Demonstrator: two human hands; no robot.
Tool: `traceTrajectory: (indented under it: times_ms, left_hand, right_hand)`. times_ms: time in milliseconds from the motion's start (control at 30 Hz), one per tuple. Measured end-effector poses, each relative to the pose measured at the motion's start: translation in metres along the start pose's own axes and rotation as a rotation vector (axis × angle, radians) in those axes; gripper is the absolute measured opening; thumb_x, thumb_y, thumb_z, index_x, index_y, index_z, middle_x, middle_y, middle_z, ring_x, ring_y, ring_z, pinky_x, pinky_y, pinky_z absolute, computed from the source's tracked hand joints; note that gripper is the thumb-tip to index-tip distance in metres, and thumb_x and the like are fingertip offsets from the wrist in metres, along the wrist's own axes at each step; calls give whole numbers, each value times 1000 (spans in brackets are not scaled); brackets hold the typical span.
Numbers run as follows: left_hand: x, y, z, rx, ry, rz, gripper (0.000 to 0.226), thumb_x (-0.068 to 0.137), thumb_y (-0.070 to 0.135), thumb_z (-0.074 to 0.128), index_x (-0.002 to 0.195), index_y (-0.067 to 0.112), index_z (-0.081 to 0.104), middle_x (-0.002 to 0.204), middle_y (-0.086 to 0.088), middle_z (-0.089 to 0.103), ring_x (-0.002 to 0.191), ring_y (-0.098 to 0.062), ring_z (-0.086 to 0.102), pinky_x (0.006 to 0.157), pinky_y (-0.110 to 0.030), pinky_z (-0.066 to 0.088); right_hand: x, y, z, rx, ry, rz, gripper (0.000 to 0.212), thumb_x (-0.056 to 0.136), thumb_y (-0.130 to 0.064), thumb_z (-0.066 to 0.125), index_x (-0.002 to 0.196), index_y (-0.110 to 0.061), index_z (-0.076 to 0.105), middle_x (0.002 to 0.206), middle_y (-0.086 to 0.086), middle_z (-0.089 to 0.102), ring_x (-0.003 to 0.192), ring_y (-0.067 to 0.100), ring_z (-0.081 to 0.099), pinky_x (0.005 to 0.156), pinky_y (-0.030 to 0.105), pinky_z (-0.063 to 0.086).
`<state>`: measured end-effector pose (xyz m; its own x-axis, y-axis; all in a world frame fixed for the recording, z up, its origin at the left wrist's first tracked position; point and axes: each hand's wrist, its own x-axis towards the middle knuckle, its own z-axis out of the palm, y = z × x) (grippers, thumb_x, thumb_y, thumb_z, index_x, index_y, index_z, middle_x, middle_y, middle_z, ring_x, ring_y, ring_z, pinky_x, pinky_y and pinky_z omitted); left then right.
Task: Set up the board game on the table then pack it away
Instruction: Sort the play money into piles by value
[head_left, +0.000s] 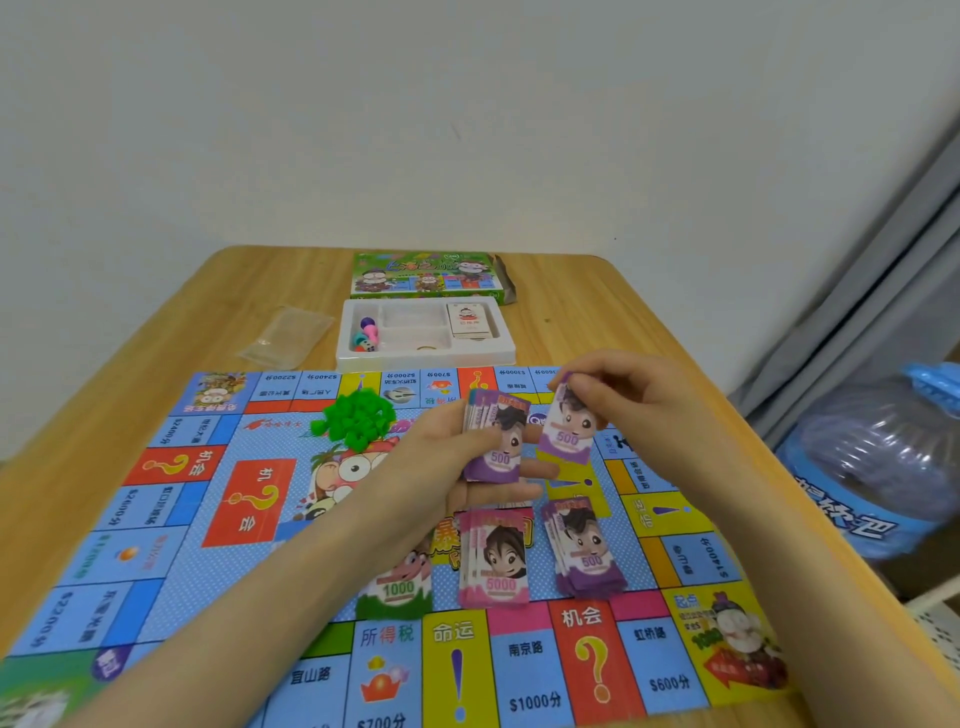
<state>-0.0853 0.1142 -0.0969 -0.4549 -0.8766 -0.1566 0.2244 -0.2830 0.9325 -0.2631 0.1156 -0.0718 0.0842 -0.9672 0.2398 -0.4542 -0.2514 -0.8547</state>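
The paper game board (171, 525) lies flat on the wooden table. My left hand (441, 467) grips a stack of purple 500 notes (496, 441) above the board's middle. My right hand (628, 395) pinches a single purple 500 note (566, 434) just to the right of that stack. On the board below lie three piles: green 1000 notes (397, 592), pink 5000 notes (496, 561) and purple 500 notes (584, 553). A heap of green houses (356, 415) sits on the board's far part.
A white plastic tray (498, 356) holding coloured pawns (366, 332) and a card deck (467, 319) stands beyond the board. Behind it lies the green game box (426, 275). An empty clear bag (285, 335) lies to the tray's left. A blue water bottle (878, 457) stands right of the table.
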Motion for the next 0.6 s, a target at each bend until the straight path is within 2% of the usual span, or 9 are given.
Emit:
traceTrajectory:
  times_ms: [100,233,300,400,467,600]
  left_hand:
    - [1,-2,-2,9,15,19,20,99,4,40,105,11,58,91,-4,75,79,-22,73,60,-27,59]
    - [2,-2,-5,25,44,51,18,98,6,43,106,11,59,95,-6,75,82,-23,73,61,-26,59]
    - [3,-3,-6,30,54,60,17,98,7,44,105,11,59,96,-6,75,83,-24,73,62,-26,59]
    - [2,-3,-7,46,46,64,18,99,6,43,107,9,58,98,-6,74,82,-23,73,62,-26,59]
    - [2,-4,-7,46,38,62,18,99,5,42,107,8,58,99,-8,74,81,-23,73,62,-26,60]
    - [3,-4,-7,59,36,63,19,99,6,41,107,8,58,100,-8,74,82,-23,73,62,-26,60]
  right_hand:
    - [-1,-4,-7,-2,-118,71,18,91,-9,57,79,-18,66,70,-5,67,65,1,61,54,10,46]
    - [-2,0,-10,-101,-351,116,13,88,-10,61,79,-18,65,80,4,71,75,9,67,68,19,53]
    - [-2,2,-11,-176,-477,135,10,89,-13,61,81,-18,66,80,3,71,78,12,67,73,26,53]
    - [-3,6,-11,-221,-602,179,7,89,-15,62,84,-18,66,74,-7,70,75,6,66,79,34,52]
    - [-3,8,-10,-255,-639,179,4,89,-17,63,86,-17,66,73,-11,68,75,6,65,76,31,52]
    - [-3,7,-9,-302,-671,153,3,86,-20,67,87,-19,65,72,-12,65,68,-2,59,61,15,44]
